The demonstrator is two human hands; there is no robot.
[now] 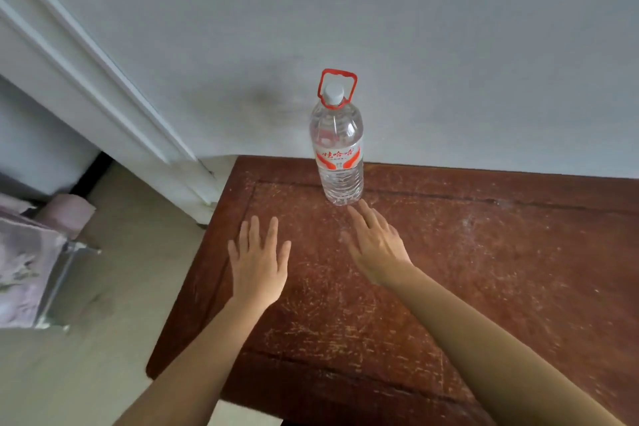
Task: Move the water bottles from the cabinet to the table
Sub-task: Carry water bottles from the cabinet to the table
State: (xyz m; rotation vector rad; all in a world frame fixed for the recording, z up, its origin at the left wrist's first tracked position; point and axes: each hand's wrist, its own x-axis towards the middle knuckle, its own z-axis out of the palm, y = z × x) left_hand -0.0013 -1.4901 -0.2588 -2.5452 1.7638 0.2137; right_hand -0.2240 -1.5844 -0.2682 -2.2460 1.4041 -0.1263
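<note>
the left grip (pixel 257 263) lies spread with straight fingers and holds nothing, low centre of the frame over the surface (pixel 484 270). the right grip (pixel 375 249) is just as open and empty, fingertips near the base of the water bottle (pixel 339 149); whether they touch it i cannot tell. the bottle stands upright, centre frame, at the surface's far edge. count: one bottle, two grips. one bottle looks delivered; the cabinet is out of view, so what remains cannot be judged.
</note>
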